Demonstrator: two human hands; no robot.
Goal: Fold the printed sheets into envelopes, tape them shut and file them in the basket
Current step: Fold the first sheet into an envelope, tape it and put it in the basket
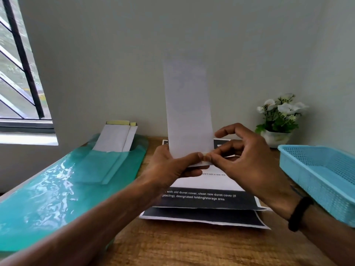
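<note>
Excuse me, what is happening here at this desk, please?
A person is holding a folded white sheet upright above a stack of printed sheets on the wooden desk. The left hand grips its lower edge, and the right hand pinches the same edge beside it. The blue basket on the right shows no envelope in the visible part. A green folder with paper inside lies on the left.

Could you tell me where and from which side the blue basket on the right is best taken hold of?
Take the blue basket by its near long rim, coming from above and from the left, fingers curling over the edge. It sits open side up and looks empty, its rim forms a raised lip, and that side faces the bare wooden table. Its far right end runs out of view.
</note>
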